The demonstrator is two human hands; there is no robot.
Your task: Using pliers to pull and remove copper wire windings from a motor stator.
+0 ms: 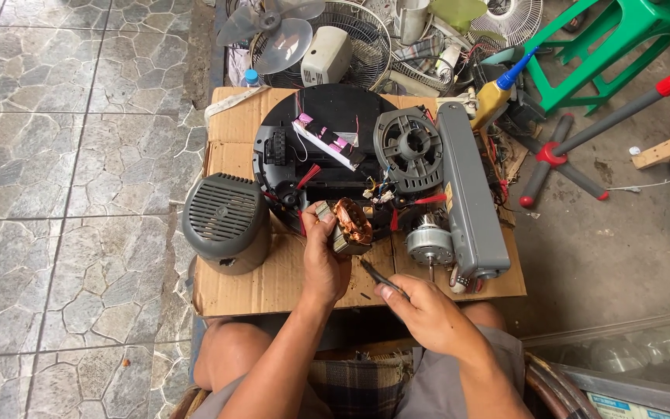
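A sheet of cardboard (273, 279) carries the work, with the black round fan base (327, 124) at the back, the grey column (471, 202) on the right and the grey motor cover (225, 221) on the left. Above its front edge, the left hand (323, 260) is closed around the stator (350, 225), copper windings facing up. The right hand (420, 310) pinches a thin dark tool (378, 275), tip near the stator's lower edge. Best done, I judge, with the stator gripped by its steel core, the tip kept off the copper, and the loose wires (381, 190) left slack.
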